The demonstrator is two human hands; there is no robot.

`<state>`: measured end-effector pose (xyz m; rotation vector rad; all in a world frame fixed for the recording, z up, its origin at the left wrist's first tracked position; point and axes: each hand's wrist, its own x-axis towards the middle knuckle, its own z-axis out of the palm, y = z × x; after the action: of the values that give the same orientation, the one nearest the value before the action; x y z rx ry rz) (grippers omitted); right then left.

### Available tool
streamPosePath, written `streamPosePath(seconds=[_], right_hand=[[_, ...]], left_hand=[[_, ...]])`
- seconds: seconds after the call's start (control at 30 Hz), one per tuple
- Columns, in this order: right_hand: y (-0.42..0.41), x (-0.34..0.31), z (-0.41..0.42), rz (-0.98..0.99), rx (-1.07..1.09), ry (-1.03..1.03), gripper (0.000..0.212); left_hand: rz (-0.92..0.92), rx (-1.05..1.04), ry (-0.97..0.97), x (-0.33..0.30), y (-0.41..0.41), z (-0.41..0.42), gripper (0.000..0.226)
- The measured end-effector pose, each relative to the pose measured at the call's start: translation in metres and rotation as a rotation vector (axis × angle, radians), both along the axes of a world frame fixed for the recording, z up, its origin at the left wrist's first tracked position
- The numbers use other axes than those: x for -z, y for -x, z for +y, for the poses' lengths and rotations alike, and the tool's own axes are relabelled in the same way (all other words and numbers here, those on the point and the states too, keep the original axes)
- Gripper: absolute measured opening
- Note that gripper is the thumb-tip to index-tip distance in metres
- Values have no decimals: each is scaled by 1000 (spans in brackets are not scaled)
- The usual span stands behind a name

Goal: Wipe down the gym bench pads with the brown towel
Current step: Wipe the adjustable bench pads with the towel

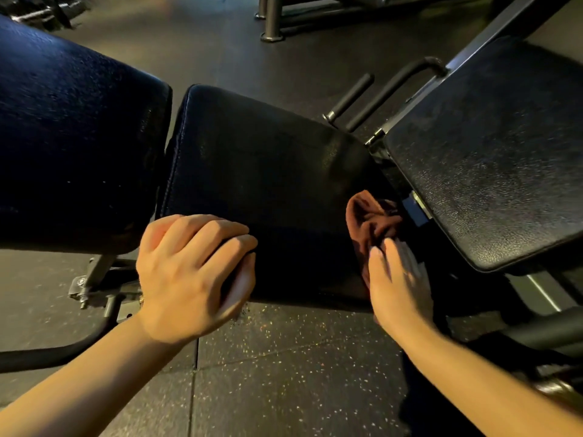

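Head view looks down on a dark gym bench standing on a speckled rubber floor (284, 357). Three black pads show: a long back pad (72, 137) at the left, a seat pad (262, 171) in the middle and a further pad (492, 159) at the right on a grey metal frame (492, 36). The left hand (192, 275) grips the near left corner of the seat pad, its fingers (227, 238) curled over the top edge and the thumb tucked under the front edge. The right hand (399, 285) is at the near right edge of the same pad, blurred, with its fingers laid fairly straight against the brown towel (369, 222); I cannot tell whether the thumb has hold of the cloth. The brown towel is bunched into folds at the seat pad's right edge, in the gap between that pad and the right-hand one, touching the seat pad and partly covered by the right hand. Two black foam-covered handles (353, 96) stick out beyond the seat pad, near the frame of the right pad. Under the back pad, metal brackets and a bolt (85, 288) of the bench's base are visible, and a curved black tube (63, 351) runs along the floor at the lower left. More equipment legs (271, 23) stand at the top, well apart from the bench
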<state>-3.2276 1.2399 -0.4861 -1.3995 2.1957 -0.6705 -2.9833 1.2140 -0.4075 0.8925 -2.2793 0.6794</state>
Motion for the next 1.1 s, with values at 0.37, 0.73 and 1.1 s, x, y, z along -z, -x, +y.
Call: streamPosePath(seconds=[0.37,0.73,1.1], right_hand=[[-1,-40,21,-271,-320,145,37],[48,-17,2,414,-880,23,122],[-31,-14,-10,517,-891,835,60]], left_hand=[[-50,4,-91,-5,-2,3,27],[-136,75,-198,-1,-20,15,33],[-4,105,-162,-14,-28,21,24]])
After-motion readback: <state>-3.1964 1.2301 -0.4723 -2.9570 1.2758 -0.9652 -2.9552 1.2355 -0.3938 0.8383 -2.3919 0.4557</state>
